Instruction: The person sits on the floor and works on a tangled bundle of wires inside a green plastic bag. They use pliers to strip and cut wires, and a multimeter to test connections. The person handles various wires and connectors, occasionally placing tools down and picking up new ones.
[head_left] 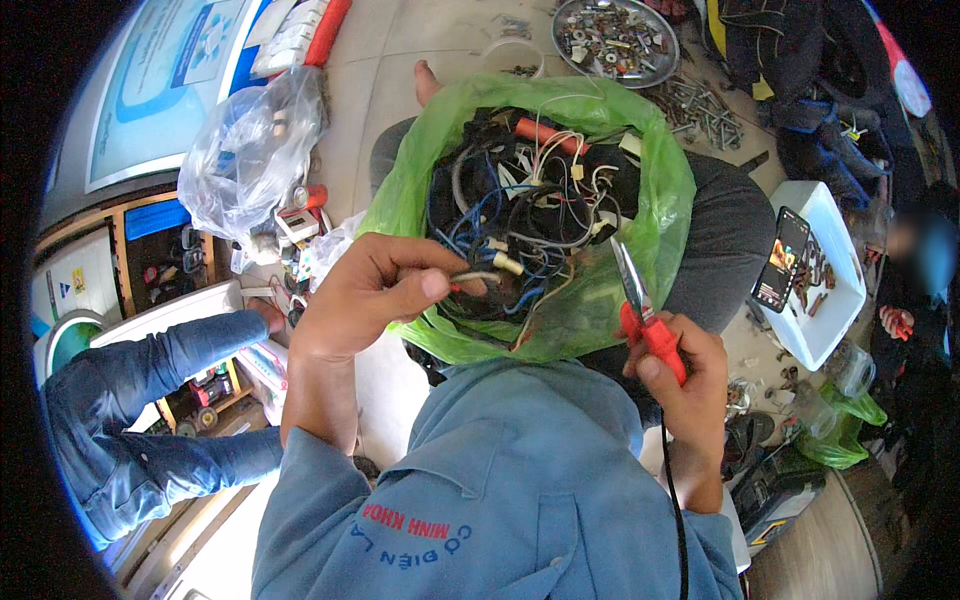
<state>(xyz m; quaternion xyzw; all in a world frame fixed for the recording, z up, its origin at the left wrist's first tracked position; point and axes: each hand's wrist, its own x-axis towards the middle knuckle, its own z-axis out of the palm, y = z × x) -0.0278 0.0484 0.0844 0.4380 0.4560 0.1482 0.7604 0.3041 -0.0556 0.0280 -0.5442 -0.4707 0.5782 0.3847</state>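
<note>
An open green plastic bag [655, 150] sits in front of me, filled with tangled wires [520, 205] in blue, white, grey and black. Over its near left side, my left hand [385, 290] pinches a short wire [480, 276] between thumb and forefinger; a bit of red shows at the fingertips. My right hand [690, 370], at the bag's right edge, is closed round red-handled long-nose pliers [650, 325]. Their metal jaws point up and away, apart from the wire. A black cord [676, 500] hangs below that hand.
Beyond the bag lie a round metal tray [657, 75] of small parts and a pile of screws [700, 115]. To the right, a phone [782, 260] leans on a white bin [850, 270]. Another person's jeans-clad legs [160, 360] are at left, near a clear plastic bag [235, 150].
</note>
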